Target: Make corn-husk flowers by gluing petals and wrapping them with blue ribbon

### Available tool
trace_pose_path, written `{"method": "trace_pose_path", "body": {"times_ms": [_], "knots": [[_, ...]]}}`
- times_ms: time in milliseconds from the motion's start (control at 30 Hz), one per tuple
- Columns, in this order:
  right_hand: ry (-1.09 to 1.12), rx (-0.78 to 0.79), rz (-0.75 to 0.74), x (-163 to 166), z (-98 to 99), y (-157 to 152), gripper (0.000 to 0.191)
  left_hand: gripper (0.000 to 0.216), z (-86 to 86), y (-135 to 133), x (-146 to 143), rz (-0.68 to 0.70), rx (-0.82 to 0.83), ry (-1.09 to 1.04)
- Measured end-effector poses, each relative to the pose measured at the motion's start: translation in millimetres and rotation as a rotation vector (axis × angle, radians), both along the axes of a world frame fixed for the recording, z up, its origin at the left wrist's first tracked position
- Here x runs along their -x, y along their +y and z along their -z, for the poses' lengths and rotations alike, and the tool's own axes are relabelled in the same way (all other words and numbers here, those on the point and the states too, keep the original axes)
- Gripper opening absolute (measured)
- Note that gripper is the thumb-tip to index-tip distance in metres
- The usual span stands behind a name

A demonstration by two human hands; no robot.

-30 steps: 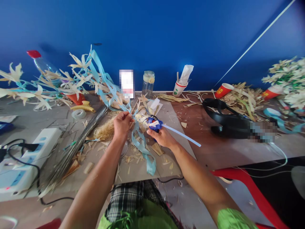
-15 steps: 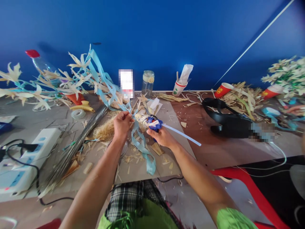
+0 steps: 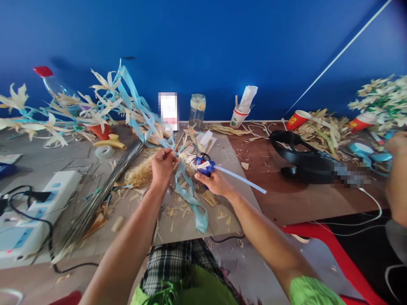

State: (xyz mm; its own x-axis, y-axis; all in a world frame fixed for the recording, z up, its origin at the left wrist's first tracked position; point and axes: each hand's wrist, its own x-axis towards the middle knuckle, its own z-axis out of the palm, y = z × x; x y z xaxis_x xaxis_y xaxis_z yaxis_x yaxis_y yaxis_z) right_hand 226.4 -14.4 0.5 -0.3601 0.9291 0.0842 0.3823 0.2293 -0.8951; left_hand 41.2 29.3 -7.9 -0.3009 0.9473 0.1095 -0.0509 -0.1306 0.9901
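My left hand (image 3: 163, 166) is closed around the stem of a straw flower branch (image 3: 104, 99) wrapped in light blue ribbon (image 3: 190, 199), whose loose end hangs down over the table. My right hand (image 3: 216, 182) grips a blue hot glue gun (image 3: 205, 164) with a white glue stick (image 3: 241, 180) jutting out behind it to the right. The gun's nozzle points left at the pale straw bundle (image 3: 189, 157) just beside my left fist. Both hands hover over a grey board (image 3: 190, 220).
A white power strip (image 3: 34, 207) with a black cable lies at left, beside a bundle of dark wires (image 3: 101, 195). A tape roll (image 3: 104, 151), jar (image 3: 197, 110), paper cups (image 3: 239, 117), a black headset (image 3: 305, 165) and straw heaps crowd the table. Another person's arm (image 3: 396, 178) shows at right.
My hands have barely moved; the glue gun has shifted slightly toward the straw bundle. Another person's arm has come into view at the right edge.
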Motion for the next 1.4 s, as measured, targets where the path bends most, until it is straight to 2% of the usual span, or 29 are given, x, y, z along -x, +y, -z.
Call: {"method": "trace_pose_path", "body": {"times_ms": [467,567,667,767,900,1033,1167,1233,1300,1367,1400], "knots": [[-0.031,0.023,0.007,-3,0.7,0,0.037,0.015,-1.0,0,1,-0.011,-0.006,0.013],[-0.012,0.009,0.056,-8,-2.9,1,0.037,0.015,1.7,2,3,-0.014,-0.008,0.003],[-0.038,0.011,0.176,-16,-6.1,4,0.039,0.016,1.7,3,2,-0.015,0.004,-0.029],[-0.166,-0.058,0.343,-23,-4.2,11,0.035,0.016,-2.0,1,0,-0.018,0.026,-0.064],[-0.466,-0.163,0.53,-30,4.2,19,0.032,0.015,-8.2,-1,-2,-0.029,0.032,-0.093],[-0.678,-0.094,0.617,-39,11.4,24,0.044,0.015,-13.3,-4,-5,-0.002,0.0,-0.12],[-0.751,0.009,0.606,-51,12.8,24,0.046,0.016,-16.8,-6,-7,0.04,-0.016,-0.167],[-0.753,0.03,0.582,-56,9.2,21,0.044,0.017,-17.1,-7,-7,0.085,-0.024,-0.182],[-0.683,-0.023,0.618,-58,1.9,18,0.039,0.02,-17.1,-8,-8,0.128,-0.024,-0.202],[-0.481,-0.112,0.643,-51,-8.2,16,0.034,0.022,-17.4,-8,-8,0.156,-0.02,-0.22],[-0.331,-0.132,0.605,-45,-13.6,16,0.032,0.022,-17.7,-9,-8,0.167,-0.019,-0.22]]}}
